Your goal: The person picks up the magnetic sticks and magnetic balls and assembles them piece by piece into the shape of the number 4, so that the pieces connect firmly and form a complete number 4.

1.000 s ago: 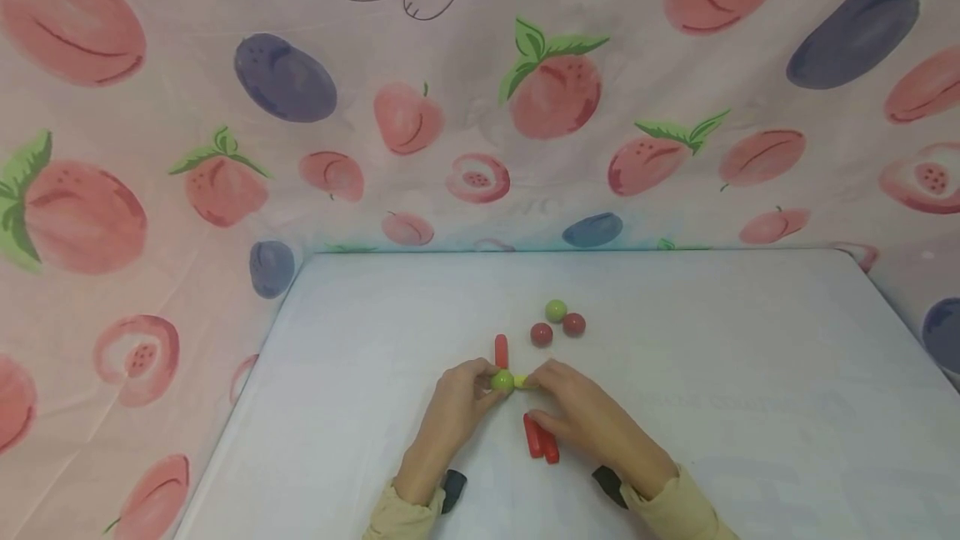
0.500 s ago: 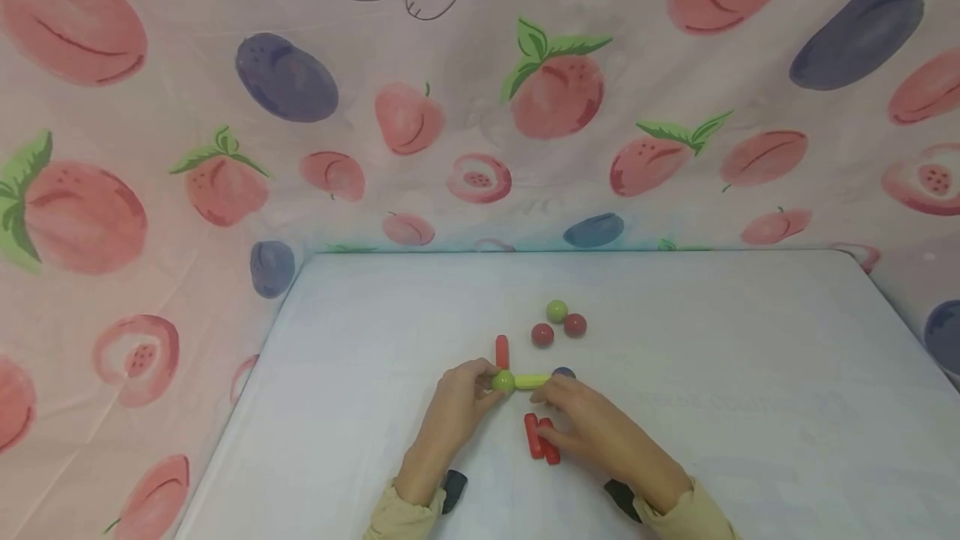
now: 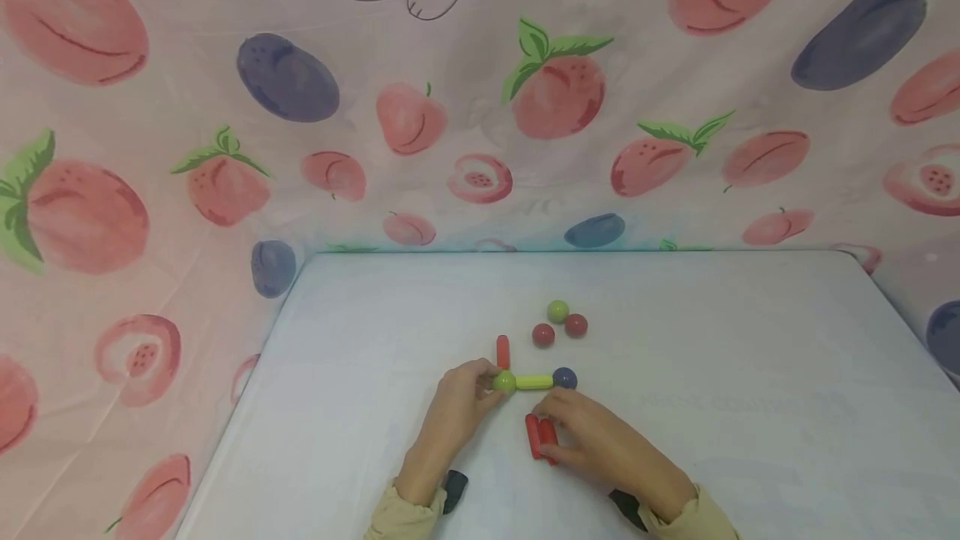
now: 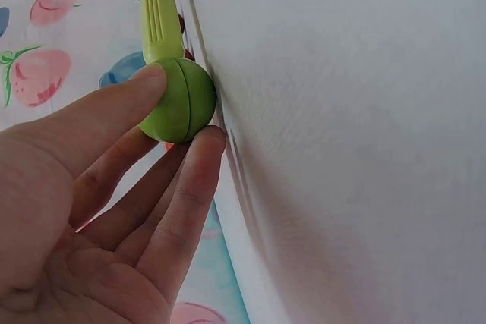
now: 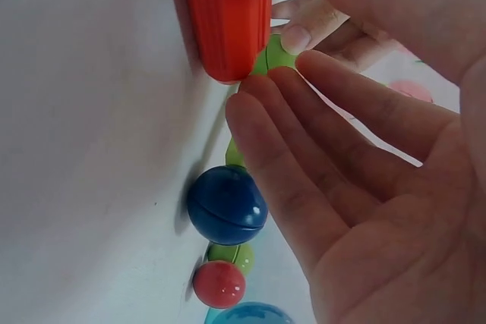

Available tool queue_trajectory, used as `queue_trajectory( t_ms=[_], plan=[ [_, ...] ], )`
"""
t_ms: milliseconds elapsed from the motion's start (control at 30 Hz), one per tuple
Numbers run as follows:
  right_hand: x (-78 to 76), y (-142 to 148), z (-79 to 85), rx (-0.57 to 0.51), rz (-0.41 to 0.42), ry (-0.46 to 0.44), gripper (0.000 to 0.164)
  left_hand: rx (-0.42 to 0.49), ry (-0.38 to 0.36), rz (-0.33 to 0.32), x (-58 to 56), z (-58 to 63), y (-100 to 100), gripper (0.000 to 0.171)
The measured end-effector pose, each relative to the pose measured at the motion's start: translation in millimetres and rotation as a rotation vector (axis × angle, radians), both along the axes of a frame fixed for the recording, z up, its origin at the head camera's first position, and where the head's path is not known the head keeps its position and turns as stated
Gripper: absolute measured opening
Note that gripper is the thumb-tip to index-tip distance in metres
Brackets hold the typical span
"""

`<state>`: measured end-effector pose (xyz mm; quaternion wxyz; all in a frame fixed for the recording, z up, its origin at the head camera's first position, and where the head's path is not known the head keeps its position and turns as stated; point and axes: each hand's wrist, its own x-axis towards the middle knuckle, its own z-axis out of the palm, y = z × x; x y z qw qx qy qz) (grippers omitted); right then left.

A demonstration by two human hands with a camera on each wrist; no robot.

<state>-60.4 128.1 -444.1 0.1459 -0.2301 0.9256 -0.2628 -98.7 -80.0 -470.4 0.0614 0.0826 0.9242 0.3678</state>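
My left hand (image 3: pixel 463 400) pinches a green ball (image 4: pixel 190 104) between thumb and fingertips. A yellow-green ridged rod (image 3: pixel 534 382) runs right from that ball to a dark blue ball (image 3: pixel 565 378), in line with both. From behind the green ball a red rod (image 3: pixel 502 351) points away toward the back. Two loose red rods (image 3: pixel 533 437) lie side by side nearer the front. Over them is my right hand (image 3: pixel 600 437), its fingers (image 5: pixel 281 165) nearly straight at the rods' far end in the right wrist view, thumb apart on the near side.
Behind the joined pieces, another green ball (image 3: pixel 557 312) and two red balls, one of them the left red ball (image 3: pixel 543 335), sit in a cluster on the white table (image 3: pixel 375 315). A fruit-patterned cloth (image 3: pixel 480 107) hangs behind the table.
My right hand has let go of the yellow-green rod and moved back toward the loose red rods, uncovering the rod and blue ball. My left hand stays on the green ball.
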Motion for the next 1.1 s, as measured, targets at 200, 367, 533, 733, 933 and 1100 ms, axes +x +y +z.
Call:
queue_trajectory(
  t_ms=[200, 367, 533, 733, 933, 1100],
  plan=[
    [0.8, 2.3, -3.0, 0.021, 0.016, 0.0, 0.041, -0.01, -0.005, 0.007, 0.4, 0.5, 0.2, 0.026],
    [1.6, 3.2, -4.7, 0.053, 0.018, -0.031, 0.046, -0.016, -0.005, 0.011, 0.6, 0.7, 0.2, 0.027],
    [3.2, 5.1, -6.1, 0.057, 0.033, -0.035, 0.049, -0.014, -0.001, 0.012, 0.8, 0.5, -0.1, 0.027],
    [4.3, 7.1, -8.1, 0.026, 0.052, -0.003, 0.049, -0.011, 0.001, 0.012, 1.3, 0.6, -0.6, 0.028],
    [3.7, 8.5, -9.7, 0.001, 0.069, 0.024, 0.047, -0.015, -0.004, 0.01, 1.1, 0.5, -0.9, 0.028],
    [2.8, 8.5, -10.4, -0.001, 0.072, 0.031, 0.046, -0.016, -0.019, 0.014, 1.1, 0.8, -0.9, 0.028]
  ],
)
